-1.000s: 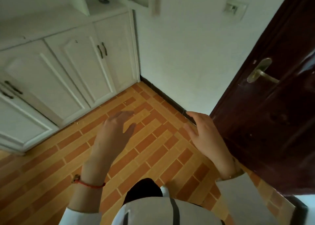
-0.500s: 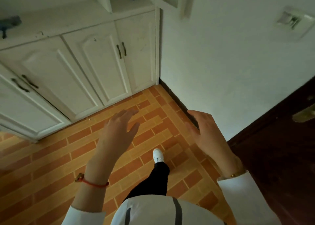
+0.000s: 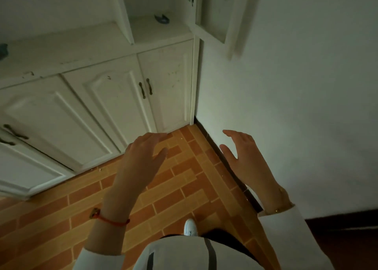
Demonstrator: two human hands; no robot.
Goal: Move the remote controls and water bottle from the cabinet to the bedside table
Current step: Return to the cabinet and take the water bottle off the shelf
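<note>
A white cabinet with panelled lower doors fills the left and top of the view. Its open upper compartment holds a small dark blue-grey object that I cannot identify. No remote control or water bottle shows clearly. My left hand hovers over the floor in front of the cabinet doors, empty, fingers spread. My right hand is held out beside it near the wall, also empty with fingers apart.
An open glass-fronted cabinet door juts out at the top right. A white wall runs along the right with a dark skirting. The floor is orange brick-pattern tile. Another bluish object sits on the counter's left edge.
The view has swung left and come closer to the cabinet; the dark wooden door has slid almost out of sight at the right. Both hands stay raised and empty.
</note>
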